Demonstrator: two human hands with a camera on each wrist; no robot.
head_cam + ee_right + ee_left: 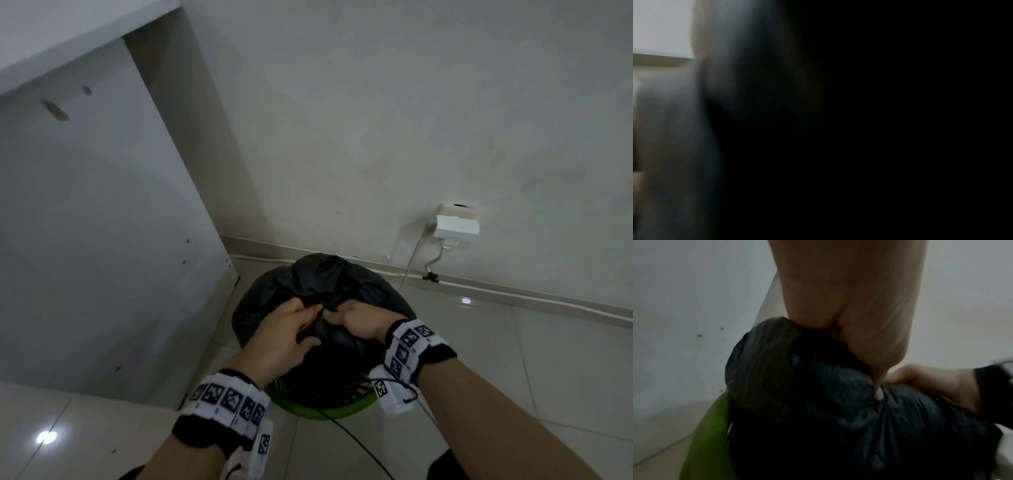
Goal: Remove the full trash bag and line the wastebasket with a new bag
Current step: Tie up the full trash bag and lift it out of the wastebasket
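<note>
Both hands grip the gathered neck of the black trash bag (359, 287) at its top centre. The left hand (284, 334) has its fingers curled round bunched plastic, with a thin red strip (312, 317) showing between them. The right hand (359, 322) pinches the adjacent fold, knuckles facing the left hand; the two hands are almost touching. In the left wrist view, a fingertip (878, 394) digs into the crumpled film while the right hand (931, 381) holds the plastic just beside it. The right wrist view is mostly dark and shows no usable detail.

The bag bulges below and around the grip, domed, with its neck pointing up. It sits in the green wastebasket (329, 413), of which only the rim shows. The wastebasket stands on the tiled floor (513, 359), close to the white wall (376, 120). A white cabinet panel (85, 222) stands just to the left. A wall socket (455, 224) with cables (412, 260) lies to the right, behind the bag.
</note>
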